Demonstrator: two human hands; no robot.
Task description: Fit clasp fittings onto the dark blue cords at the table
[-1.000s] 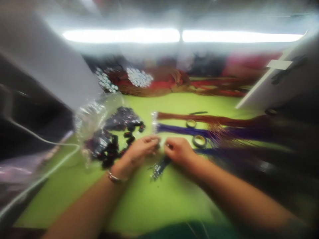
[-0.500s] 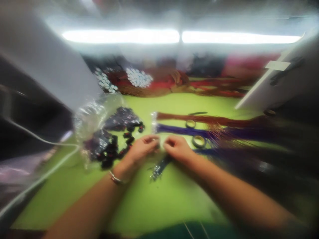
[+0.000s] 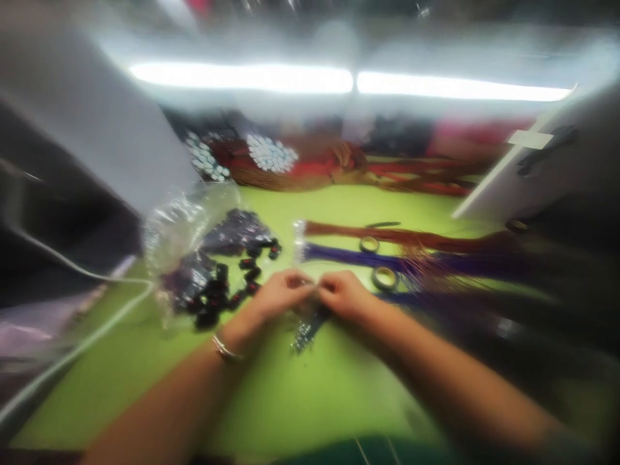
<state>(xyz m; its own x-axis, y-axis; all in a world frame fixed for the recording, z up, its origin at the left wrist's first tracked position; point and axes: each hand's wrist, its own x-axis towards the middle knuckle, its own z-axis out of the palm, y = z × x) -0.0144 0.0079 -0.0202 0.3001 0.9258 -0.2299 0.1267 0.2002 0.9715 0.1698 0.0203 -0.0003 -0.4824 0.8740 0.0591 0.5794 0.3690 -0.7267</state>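
Both hands, left [image 3: 281, 294] and right [image 3: 345, 294], now touching, seemingly pinching a blurred wire bundle [image 3: 310, 326]

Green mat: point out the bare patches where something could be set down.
Bare green mat lies near the person, between the forearms below the left hand and right hand. Another strip sits behind the purple wire bundle. Crowded: clear bag, tape rolls.

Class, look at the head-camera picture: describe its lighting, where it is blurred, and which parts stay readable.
Head view: two bright light strips glare white across the top; the whole frame is soft, worst at the edges and along the forearms. Left hand and right hand meet on the green table, their fingertips indistinct.
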